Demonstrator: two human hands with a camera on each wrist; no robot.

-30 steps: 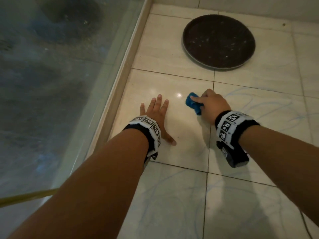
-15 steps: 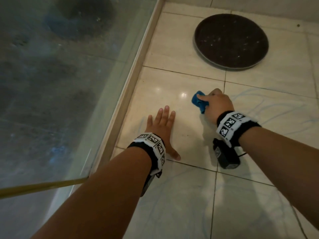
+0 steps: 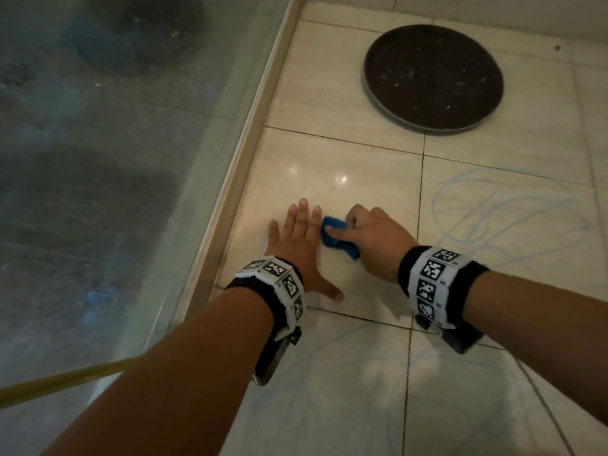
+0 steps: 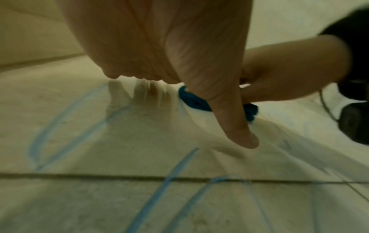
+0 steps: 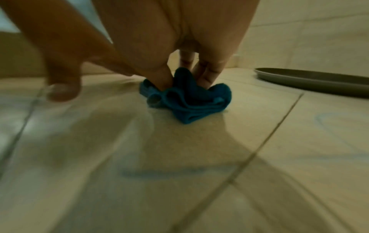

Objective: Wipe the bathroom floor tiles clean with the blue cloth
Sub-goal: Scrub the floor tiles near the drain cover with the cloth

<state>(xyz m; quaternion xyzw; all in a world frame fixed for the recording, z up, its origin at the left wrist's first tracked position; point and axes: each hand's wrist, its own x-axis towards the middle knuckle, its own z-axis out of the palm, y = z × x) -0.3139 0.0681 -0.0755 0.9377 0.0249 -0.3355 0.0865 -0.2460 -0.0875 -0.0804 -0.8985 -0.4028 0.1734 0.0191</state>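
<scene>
The blue cloth [image 3: 337,239] is bunched up on a cream floor tile [image 3: 329,172], and my right hand [image 3: 368,238] grips it with curled fingers and presses it down. The right wrist view shows the cloth [image 5: 191,100] folded under my fingertips [image 5: 205,75]. My left hand [image 3: 296,238] lies flat on the same tile just left of the cloth, fingers straight, thumb spread out. In the left wrist view the cloth [image 4: 193,100] sits behind my left thumb. Blue scribble marks [image 3: 487,212] cover the tile to the right, and more scribble marks [image 4: 60,126] run under my left wrist.
A round dark tray [image 3: 432,74] lies on the tiles ahead to the right. A glass panel [image 3: 115,159] with a pale sill [image 3: 250,153] runs along the left. A yellow hose [image 3: 65,380] crosses at lower left. A white wall rises behind the tray.
My right hand has dragged the cloth left and toward me, up against my left hand's fingers. The left hand stays planted on the tile.
</scene>
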